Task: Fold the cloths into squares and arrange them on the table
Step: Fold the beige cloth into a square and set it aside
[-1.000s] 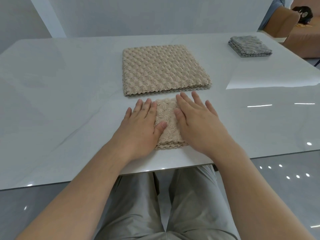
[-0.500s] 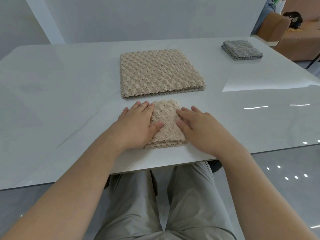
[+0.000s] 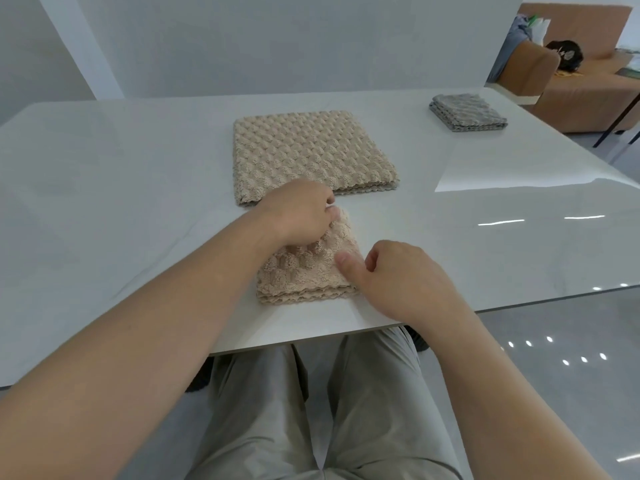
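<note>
Our small beige cloth [image 3: 308,268] lies folded at the table's [image 3: 121,188] near edge, just near of the larger beige stack [image 3: 308,155]. Our left hand [image 3: 298,213] pinches its far corner, and our right hand [image 3: 398,278] curls against its right edge, thumb on top. We should lift it with both grips level, so the layers stay squared.

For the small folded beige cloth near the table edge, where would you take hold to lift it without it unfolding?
Take the small beige cloth by its right edge, where the right hand already sits, thumb on top and fingers slid beneath. The scalloped layers lie open along the near edge, so a grip from the side probably pinches the whole stack together. The left hand is bunching the far left corner.
</note>
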`<action>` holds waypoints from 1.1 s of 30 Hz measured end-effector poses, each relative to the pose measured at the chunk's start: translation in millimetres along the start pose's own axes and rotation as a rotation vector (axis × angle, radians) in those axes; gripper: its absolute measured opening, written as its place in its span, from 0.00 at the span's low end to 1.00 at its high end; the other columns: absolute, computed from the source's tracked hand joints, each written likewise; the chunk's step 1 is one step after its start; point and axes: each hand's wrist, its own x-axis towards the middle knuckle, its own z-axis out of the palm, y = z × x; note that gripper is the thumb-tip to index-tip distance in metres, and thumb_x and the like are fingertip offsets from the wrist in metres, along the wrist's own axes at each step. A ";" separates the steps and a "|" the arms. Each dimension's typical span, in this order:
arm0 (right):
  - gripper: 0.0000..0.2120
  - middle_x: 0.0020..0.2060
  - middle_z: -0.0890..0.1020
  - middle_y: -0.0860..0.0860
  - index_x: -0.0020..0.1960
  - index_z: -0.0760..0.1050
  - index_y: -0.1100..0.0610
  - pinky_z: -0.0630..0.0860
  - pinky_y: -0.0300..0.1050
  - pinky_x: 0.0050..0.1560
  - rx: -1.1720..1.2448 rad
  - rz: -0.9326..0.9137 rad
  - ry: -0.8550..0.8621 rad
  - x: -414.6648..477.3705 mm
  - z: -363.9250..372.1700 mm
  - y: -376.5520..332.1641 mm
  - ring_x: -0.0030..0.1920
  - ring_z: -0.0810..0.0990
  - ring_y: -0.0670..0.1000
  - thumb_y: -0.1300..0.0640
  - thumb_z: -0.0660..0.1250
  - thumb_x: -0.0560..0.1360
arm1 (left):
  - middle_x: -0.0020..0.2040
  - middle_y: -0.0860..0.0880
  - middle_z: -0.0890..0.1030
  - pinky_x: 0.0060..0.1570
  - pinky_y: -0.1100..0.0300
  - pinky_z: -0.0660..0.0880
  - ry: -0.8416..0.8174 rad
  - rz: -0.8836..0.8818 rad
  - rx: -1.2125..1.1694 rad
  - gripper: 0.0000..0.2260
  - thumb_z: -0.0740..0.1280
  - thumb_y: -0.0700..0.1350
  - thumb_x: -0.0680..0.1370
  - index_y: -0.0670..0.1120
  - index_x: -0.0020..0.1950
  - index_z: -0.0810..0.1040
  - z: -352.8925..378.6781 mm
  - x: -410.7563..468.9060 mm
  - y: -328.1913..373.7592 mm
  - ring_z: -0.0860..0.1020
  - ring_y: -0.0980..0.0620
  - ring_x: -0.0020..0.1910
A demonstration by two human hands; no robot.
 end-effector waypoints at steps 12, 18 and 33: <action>0.18 0.38 0.76 0.47 0.42 0.70 0.52 0.66 0.45 0.38 0.304 -0.030 0.050 2.3 5.4 -3.5 0.42 0.76 0.50 0.38 0.66 0.76 | 0.45 0.49 0.86 0.51 0.49 0.79 -0.186 -0.055 -0.433 0.10 0.75 0.51 0.76 0.46 0.49 0.81 -28.9 16.8 -7.0 0.83 0.50 0.45; 0.14 0.44 0.85 0.54 0.49 0.74 0.55 0.82 0.54 0.45 0.881 0.050 0.054 8.8 -11.1 10.5 0.43 0.85 0.56 0.49 0.75 0.73 | 0.56 0.40 0.84 0.54 0.54 0.81 -0.180 -0.027 -0.894 0.15 0.74 0.36 0.75 0.41 0.61 0.78 -44.7 18.3 -15.3 0.84 0.46 0.53; 0.13 0.54 0.86 0.55 0.65 0.75 0.58 0.82 0.58 0.53 1.595 0.168 0.234 23.8 -57.9 61.1 0.52 0.86 0.57 0.60 0.65 0.81 | 0.43 0.48 0.87 0.42 0.59 0.82 -0.316 0.011 -1.077 0.09 0.68 0.44 0.81 0.39 0.57 0.78 -47.0 38.0 65.1 0.86 0.53 0.42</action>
